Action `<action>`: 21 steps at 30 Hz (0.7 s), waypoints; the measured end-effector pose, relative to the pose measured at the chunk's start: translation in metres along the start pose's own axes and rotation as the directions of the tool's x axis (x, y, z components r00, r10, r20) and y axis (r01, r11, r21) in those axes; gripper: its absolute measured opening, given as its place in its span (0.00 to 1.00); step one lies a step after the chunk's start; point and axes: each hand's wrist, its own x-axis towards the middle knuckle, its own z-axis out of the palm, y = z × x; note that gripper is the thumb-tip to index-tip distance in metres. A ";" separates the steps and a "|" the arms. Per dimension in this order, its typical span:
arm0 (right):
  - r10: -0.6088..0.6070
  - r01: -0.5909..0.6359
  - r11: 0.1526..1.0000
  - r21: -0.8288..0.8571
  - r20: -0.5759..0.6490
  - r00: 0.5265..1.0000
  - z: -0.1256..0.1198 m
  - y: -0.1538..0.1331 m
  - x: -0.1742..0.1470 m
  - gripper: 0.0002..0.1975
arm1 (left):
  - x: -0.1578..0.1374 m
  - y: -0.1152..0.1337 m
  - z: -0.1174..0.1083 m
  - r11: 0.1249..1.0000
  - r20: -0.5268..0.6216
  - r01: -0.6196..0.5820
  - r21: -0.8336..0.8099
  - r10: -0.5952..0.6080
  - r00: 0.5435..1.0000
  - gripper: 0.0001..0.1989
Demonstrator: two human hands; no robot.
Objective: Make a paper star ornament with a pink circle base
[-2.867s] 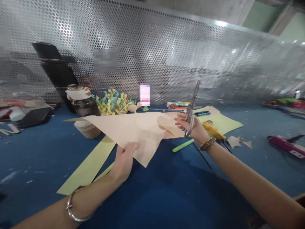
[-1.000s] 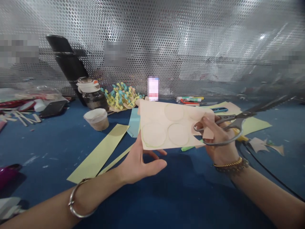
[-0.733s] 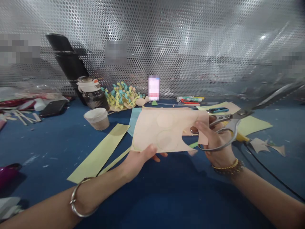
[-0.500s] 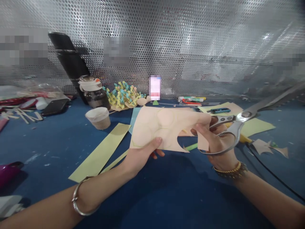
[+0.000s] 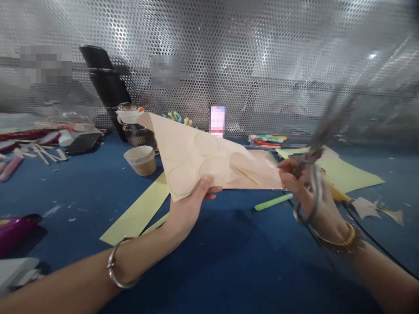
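A pale pink sheet of paper (image 5: 180,148) with several circles drawn on it is pinched at its lower edge by my left hand (image 5: 186,213), thumb in front and fingers behind. The sheet is tilted, its upper left corner raised. Looped in my right hand (image 5: 317,205) are metal scissors (image 5: 316,152), blades pointing up and smeared by motion. My right fingertips are near the right end of pink paper (image 5: 262,161); whether they touch it I cannot tell. A thin wooden stick (image 5: 248,176) shows on that paper, and a green marker (image 5: 273,202) lies just in front.
Yellow paper strips (image 5: 137,213) lie left of centre, behind my left arm. A paper cup (image 5: 142,161), a jar (image 5: 135,131) and a tall black object (image 5: 104,78) stand at the back left. Paper scraps (image 5: 365,207), yellow-green paper (image 5: 350,174) and a black cable (image 5: 382,248) are at right.
The pink sheet has swung left and tilted, its left corner rising. My right hand has moved right, away from the cut edge, and the scissors have turned upward.
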 end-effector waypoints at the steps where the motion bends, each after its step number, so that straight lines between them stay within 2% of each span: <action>1: 0.012 -0.009 0.999 -0.036 0.100 0.995 -0.001 -0.005 -0.004 0.14 | 0.002 -0.002 0.000 1.000 -0.009 -0.004 -0.028 0.003 1.000 0.14; 3: 0.067 -0.028 0.993 -0.114 0.344 0.937 0.000 -0.012 -0.011 0.16 | 0.004 -0.004 0.000 0.997 -0.017 -0.017 -0.069 0.016 1.000 0.14; 5: 0.134 -0.065 0.987 -0.146 0.531 0.837 0.004 -0.015 -0.018 0.20 | 0.004 -0.002 0.001 0.993 -0.018 -0.050 -0.106 0.048 0.999 0.13; 7: 0.166 -0.117 0.986 -0.118 0.637 0.753 0.007 -0.015 -0.025 0.23 | 0.005 0.002 0.001 0.988 -0.032 -0.084 -0.129 0.081 0.996 0.13; 9: 0.166 -0.154 0.985 -0.080 0.686 0.708 0.009 -0.014 -0.031 0.25 | 0.007 0.008 0.000 0.985 -0.060 -0.108 -0.131 0.101 0.993 0.13; 15: 0.186 -0.274 0.962 0.022 0.680 0.709 0.017 -0.001 -0.048 0.27 | 0.012 0.031 -0.002 0.945 -0.115 -0.219 -0.244 0.196 0.974 0.09; 18: 0.202 -0.325 0.944 0.052 0.687 0.698 0.021 0.001 -0.051 0.29 | 0.009 0.041 -0.001 0.936 -0.122 -0.218 -0.276 0.190 0.974 0.08; 21: 0.230 -0.345 0.938 0.031 0.691 0.686 0.023 -0.009 -0.052 0.27 | 0.003 0.045 -0.001 0.945 -0.110 -0.206 -0.255 0.184 0.977 0.09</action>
